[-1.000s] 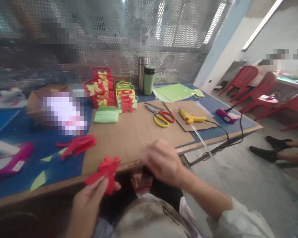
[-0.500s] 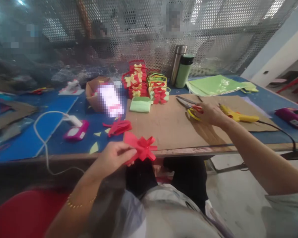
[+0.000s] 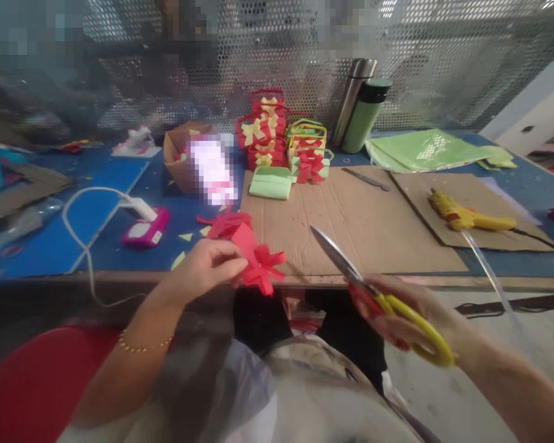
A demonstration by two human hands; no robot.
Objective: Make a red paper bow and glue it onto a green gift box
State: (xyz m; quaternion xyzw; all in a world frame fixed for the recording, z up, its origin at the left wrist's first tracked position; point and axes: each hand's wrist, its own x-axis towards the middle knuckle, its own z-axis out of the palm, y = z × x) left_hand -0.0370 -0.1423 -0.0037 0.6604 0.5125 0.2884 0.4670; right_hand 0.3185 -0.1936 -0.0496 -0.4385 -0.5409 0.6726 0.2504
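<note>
My left hand (image 3: 212,271) pinches a red paper flower (image 3: 264,267) with a flat red piece behind it, over the table's front edge. Scissors (image 3: 335,249) with yellow and red handles are in my right hand (image 3: 401,307), their blades pointing up and left and looking closed. More red paper strips (image 3: 226,223) lie just beyond my left hand. Further back stand small red baskets (image 3: 268,132) with yellow bows, beside green ones (image 3: 310,166) with red bows. A folded light green piece (image 3: 271,183) rests in front of them.
A yellow glue gun (image 3: 471,216) lies on cardboard (image 3: 410,191) at the right. A thin blade (image 3: 365,179), green sheets (image 3: 425,151) and two flasks (image 3: 362,117) are behind. On the left are a paper bag (image 3: 173,154), a bright phone (image 3: 212,171) and a purple socket block (image 3: 145,227).
My right hand has lifted the scissors off the cardboard and brought them toward me. The red flower has tilted slightly in my left hand. The view has shifted.
</note>
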